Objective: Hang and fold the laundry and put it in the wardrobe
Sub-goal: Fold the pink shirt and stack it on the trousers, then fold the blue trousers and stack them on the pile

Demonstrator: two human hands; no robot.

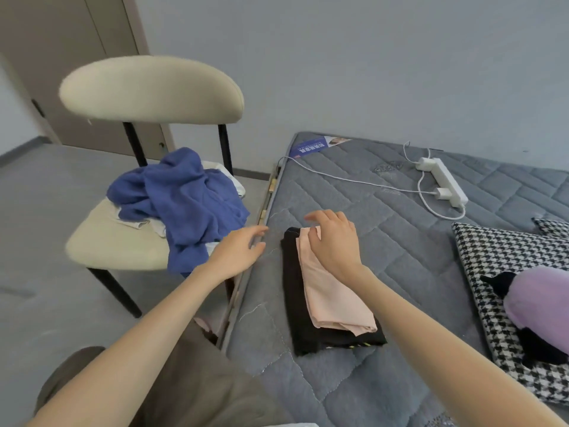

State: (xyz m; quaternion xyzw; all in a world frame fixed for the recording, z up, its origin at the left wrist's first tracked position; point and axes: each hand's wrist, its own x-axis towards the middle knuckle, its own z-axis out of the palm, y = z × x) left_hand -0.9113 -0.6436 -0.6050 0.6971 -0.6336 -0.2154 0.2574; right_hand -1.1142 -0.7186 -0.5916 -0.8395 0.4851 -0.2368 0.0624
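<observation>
A grey quilted mattress (400, 257) carries most of the things. Near its left edge lies a folded black garment (294, 303), with a folded pink garment (332, 300) stacked on it, slightly askew. Toward the far side a white power strip (446, 183) lies flat, and its cable (338, 177) trails across the quilting to the mattress edge. A printed label (311, 147) sits at the far corner. Along the right side lies a houndstooth pillow (492, 272), with a purple plush (542, 303) on it.

Just beside the mattress a cream chair (117, 241) stands on the grey floor (46, 288). On its seat a crumpled blue garment (191, 204) lies over white cloth (135, 224) and hangs over the front edge.
</observation>
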